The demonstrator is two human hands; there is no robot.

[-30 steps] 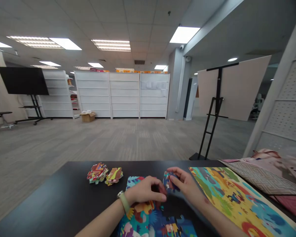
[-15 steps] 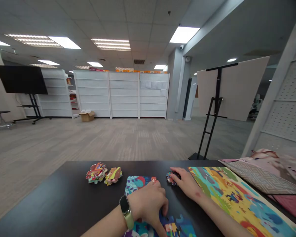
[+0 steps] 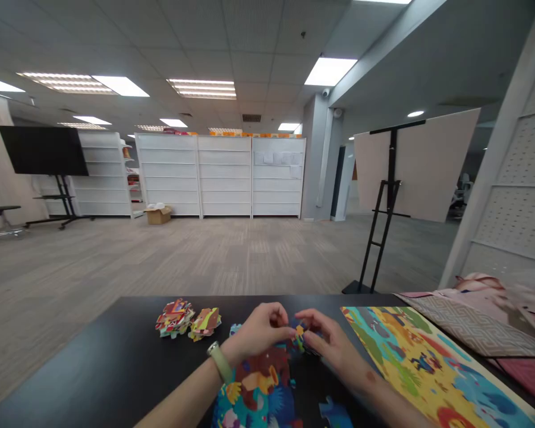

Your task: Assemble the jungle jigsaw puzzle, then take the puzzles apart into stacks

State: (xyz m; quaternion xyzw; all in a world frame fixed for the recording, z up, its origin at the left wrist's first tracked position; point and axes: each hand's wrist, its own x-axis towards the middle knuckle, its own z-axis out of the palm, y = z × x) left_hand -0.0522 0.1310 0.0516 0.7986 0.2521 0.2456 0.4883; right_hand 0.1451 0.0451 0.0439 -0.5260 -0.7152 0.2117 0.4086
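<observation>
A small colourful jigsaw piece (image 3: 299, 337) with yellow and orange on it is up between my two hands. My left hand (image 3: 262, 334), with a pale green watch band at its wrist, has its thumb and curled fingers closed at the piece's left side. My right hand (image 3: 327, 340) pinches it from the right with thumb and fingers. Under and in front of my left hand lies the joined part of a jigsaw puzzle (image 3: 258, 395), showing a blue sea scene. A loose blue jigsaw piece (image 3: 335, 412) rests on the black table to its right.
Two piles of jigsaw pieces, a larger one (image 3: 175, 318) and a smaller one (image 3: 205, 324), sit at the left on the black table (image 3: 93, 362). A yellow picture sheet (image 3: 423, 356) lies at right, beside a pink patterned bag (image 3: 485, 327). An easel (image 3: 383, 232) stands beyond.
My left hand has lifted from the puzzle and moved up and away to meet my right hand. The yellow-orange piece that lay right of the puzzle is gone from there; one is now between my hands.
</observation>
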